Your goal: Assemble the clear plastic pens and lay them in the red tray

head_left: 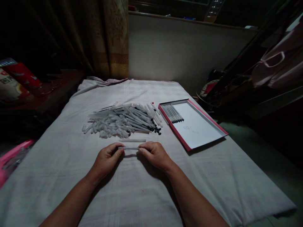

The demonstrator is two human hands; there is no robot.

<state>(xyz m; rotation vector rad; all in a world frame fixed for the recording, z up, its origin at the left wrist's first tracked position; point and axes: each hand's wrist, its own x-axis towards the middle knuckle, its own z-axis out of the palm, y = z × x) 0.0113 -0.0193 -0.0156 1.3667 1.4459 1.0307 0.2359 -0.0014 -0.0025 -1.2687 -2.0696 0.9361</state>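
Note:
My left hand (107,159) and my right hand (153,154) both pinch the ends of one clear pen tube (129,148) held level just above the cloth. A second clear tube (132,140) lies on the cloth just beyond it. Farther back sits a heap of several clear pen parts with black tips (124,121). To the right lies a shallow white box with a red rim (205,117), holding a row of several finished pens (172,113) at its far left end.
A pale cloth (132,195) covers the table, whose right edge drops to the floor. A patterned curtain (111,37) hangs behind. Red packaging (21,75) sits on a dark shelf at left; a pink object (11,154) lies at the left edge.

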